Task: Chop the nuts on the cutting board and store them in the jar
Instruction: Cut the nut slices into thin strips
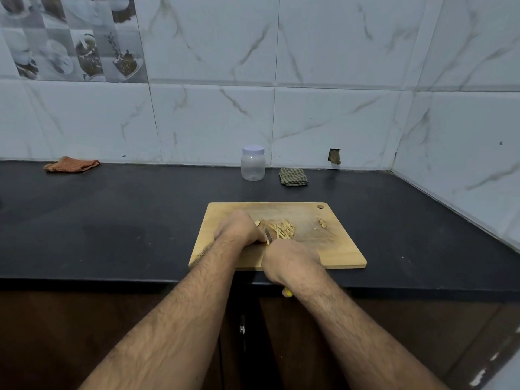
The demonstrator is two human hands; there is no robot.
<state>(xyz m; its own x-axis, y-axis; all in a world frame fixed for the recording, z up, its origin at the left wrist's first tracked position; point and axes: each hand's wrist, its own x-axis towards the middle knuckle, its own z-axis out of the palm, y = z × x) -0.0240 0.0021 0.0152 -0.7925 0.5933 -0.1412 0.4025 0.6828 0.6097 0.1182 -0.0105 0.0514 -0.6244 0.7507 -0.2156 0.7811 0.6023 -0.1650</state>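
Observation:
A wooden cutting board (334, 251) lies on the black counter (112, 226) near its front edge. A pile of pale chopped nut slivers (284, 229) sits at the board's middle, and a few whole nuts (322, 223) lie further right. My left hand (237, 229) is curled over a nut at the pile's left side. My right hand (291, 258) grips a knife with a yellow handle end (287, 291); its blade (269, 236) shows between the hands. A clear plastic jar (253, 164) with a white lid stands behind the board by the wall.
A folded dark checked cloth (293, 177) lies right of the jar. An orange cloth (71, 164) lies far left against the tiled wall. The wall turns a corner at the right. Brown cabinet doors are below the counter edge.

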